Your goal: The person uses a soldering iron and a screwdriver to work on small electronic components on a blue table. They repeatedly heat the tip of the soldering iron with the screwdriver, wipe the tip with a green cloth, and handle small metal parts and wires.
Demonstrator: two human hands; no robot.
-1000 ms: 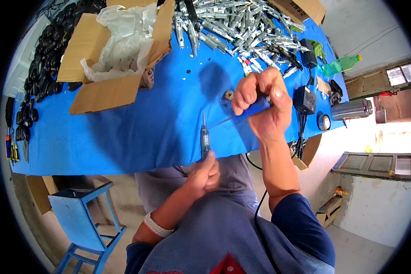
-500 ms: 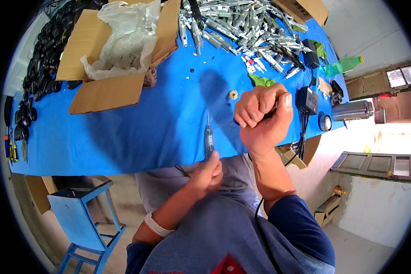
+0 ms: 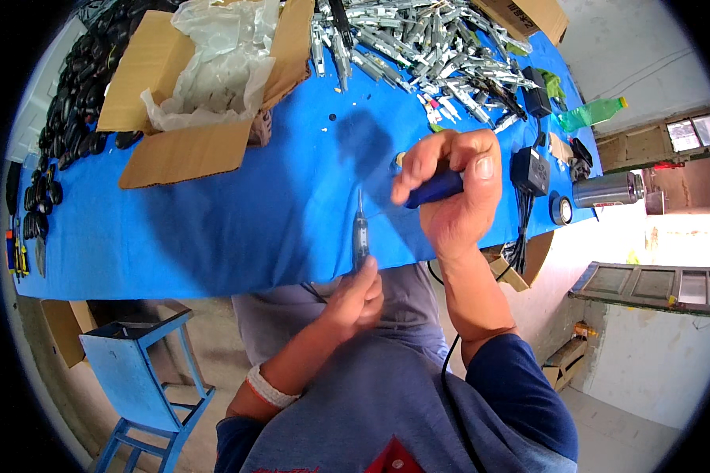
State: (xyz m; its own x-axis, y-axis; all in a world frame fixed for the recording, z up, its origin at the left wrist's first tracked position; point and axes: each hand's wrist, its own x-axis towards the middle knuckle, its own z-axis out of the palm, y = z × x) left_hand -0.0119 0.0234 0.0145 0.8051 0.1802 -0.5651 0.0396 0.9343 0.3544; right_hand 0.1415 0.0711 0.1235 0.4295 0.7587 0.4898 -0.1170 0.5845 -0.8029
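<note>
My left hand (image 3: 358, 298) is closed around the lower end of a slim grey pen-shaped device (image 3: 360, 234). Its thin pale tip points away from me, over the front of the blue-covered table. To the right, my right hand (image 3: 459, 193) is raised over the cloth with the fingers curled round a dark blue cylindrical tool (image 3: 435, 189). Both ends of that tool are partly covered by my fingers and palm. Just past the right hand's fingers, a small cream-coloured ring-like piece (image 3: 400, 159) is mostly hidden.
An opened cardboard box (image 3: 185, 165) with clear plastic lining stands at the left, beside many black oval pieces (image 3: 79, 102). Similar grey devices (image 3: 418, 47) are heaped at the back. Black adapters (image 3: 530, 172), a green bottle (image 3: 592, 116) and a metal flask (image 3: 607, 190) line the right.
My right hand's fingers have loosened and tilted slightly, bringing the dark blue tool into plain sight. The left hand and the grey device stay almost where they were.
</note>
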